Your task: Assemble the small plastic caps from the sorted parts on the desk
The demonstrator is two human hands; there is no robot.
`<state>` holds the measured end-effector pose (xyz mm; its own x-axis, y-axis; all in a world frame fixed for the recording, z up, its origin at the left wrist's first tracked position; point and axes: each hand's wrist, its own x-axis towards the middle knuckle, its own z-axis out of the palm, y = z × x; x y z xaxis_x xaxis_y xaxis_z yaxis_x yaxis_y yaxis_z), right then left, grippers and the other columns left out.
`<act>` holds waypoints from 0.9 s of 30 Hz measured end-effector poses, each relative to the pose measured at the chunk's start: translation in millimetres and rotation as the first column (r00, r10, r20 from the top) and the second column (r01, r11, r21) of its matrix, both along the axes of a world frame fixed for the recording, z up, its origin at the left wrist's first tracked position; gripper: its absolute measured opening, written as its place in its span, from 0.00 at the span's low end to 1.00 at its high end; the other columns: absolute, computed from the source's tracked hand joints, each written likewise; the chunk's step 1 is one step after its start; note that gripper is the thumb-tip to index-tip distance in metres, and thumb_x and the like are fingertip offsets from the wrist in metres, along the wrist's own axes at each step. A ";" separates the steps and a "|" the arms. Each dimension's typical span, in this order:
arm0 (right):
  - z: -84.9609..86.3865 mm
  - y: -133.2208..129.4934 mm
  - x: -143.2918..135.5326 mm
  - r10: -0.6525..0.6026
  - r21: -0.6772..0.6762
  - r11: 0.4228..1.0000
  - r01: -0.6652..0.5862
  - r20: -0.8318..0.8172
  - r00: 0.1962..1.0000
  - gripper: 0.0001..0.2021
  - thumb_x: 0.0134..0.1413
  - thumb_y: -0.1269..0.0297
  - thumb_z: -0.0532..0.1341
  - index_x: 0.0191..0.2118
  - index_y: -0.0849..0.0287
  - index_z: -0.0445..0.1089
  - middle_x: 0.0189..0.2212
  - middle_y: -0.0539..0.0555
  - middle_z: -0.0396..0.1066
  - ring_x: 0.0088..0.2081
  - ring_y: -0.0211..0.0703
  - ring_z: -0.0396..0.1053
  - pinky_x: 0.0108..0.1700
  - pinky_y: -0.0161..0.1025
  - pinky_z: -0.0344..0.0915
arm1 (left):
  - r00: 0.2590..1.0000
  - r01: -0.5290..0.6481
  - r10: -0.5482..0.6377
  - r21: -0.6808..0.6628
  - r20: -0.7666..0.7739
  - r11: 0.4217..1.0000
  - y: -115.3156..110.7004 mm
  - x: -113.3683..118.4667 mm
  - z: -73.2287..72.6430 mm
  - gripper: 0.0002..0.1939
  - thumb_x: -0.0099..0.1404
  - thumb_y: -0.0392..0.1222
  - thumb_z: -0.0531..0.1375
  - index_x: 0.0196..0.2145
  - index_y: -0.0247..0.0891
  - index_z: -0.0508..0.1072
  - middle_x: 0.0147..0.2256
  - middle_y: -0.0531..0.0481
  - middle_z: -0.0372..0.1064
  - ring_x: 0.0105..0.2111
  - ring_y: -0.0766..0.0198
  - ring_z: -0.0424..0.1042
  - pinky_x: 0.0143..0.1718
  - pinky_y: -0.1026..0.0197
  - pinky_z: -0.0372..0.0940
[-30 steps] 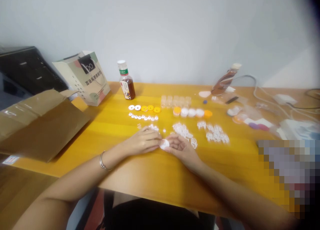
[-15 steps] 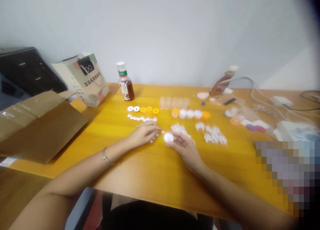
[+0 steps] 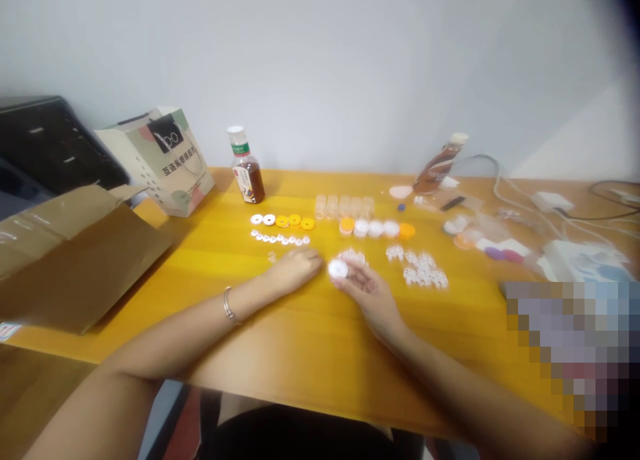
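In my right hand is a white round disc with a small centre mark, pinched between thumb and fingers. My left hand is just left of the disc, apart from it, its fingers curled and blurred; whatever they hold is hidden. Small white pieces lie in a row beyond my left hand, with a few tiny clear pieces nearer. Behind them runs a row of white and orange ring-like discs. White toothed-looking pieces lie right of my right hand, and others are partly hidden behind it.
Clear cups and round white and orange caps stand in rows farther back. A drink bottle and a paper bag are at the left, with an open cardboard box. A tilted bottle, cables and packaging occupy the right.
My left hand has turned and its fingers have curled inward, near the disc. My right hand keeps hold of the disc. The whole view has shifted slightly.
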<state>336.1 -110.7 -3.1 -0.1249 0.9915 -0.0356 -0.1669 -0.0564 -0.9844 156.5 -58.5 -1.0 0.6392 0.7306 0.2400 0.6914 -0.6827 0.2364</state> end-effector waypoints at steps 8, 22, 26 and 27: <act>-0.1 2.5 1.3 0.016 0.000 1.000 -0.016 0.031 0.999 0.18 0.40 0.66 0.66 0.42 0.54 0.68 0.37 0.51 0.73 0.39 0.40 0.70 0.48 0.42 0.65 | 0.861 0.018 0.127 -0.279 0.493 0.960 -26.2 -4.8 16.7 0.08 0.61 0.37 0.55 0.36 0.35 0.73 0.33 0.48 0.71 0.32 0.67 0.69 0.33 0.66 0.63; 3.0 -2.7 -3.0 0.052 0.003 0.999 -0.052 0.058 0.997 0.17 0.40 0.64 0.66 0.41 0.54 0.69 0.31 0.50 0.73 0.36 0.40 0.71 0.47 0.42 0.66 | 0.783 -0.011 0.156 -0.237 0.602 0.971 -40.2 9.3 4.6 0.05 0.59 0.37 0.59 0.32 0.38 0.75 0.30 0.50 0.72 0.30 0.67 0.69 0.35 0.62 0.62; 4.0 -3.8 -4.0 0.052 0.022 0.998 -0.054 0.066 0.996 0.16 0.42 0.64 0.65 0.41 0.54 0.69 0.32 0.50 0.73 0.36 0.40 0.71 0.46 0.42 0.66 | 0.790 -0.057 0.181 -0.224 0.586 0.973 -41.2 9.8 6.2 0.05 0.59 0.37 0.58 0.32 0.39 0.75 0.30 0.50 0.68 0.31 0.66 0.67 0.35 0.62 0.62; 4.0 -3.9 -4.1 0.054 0.024 0.998 -0.056 0.064 0.997 0.16 0.42 0.64 0.65 0.41 0.54 0.69 0.33 0.51 0.73 0.36 0.40 0.71 0.46 0.43 0.66 | 0.786 -0.071 0.197 -0.230 0.586 0.971 -41.4 10.1 6.5 0.05 0.59 0.37 0.58 0.32 0.38 0.75 0.30 0.50 0.67 0.31 0.66 0.66 0.34 0.62 0.61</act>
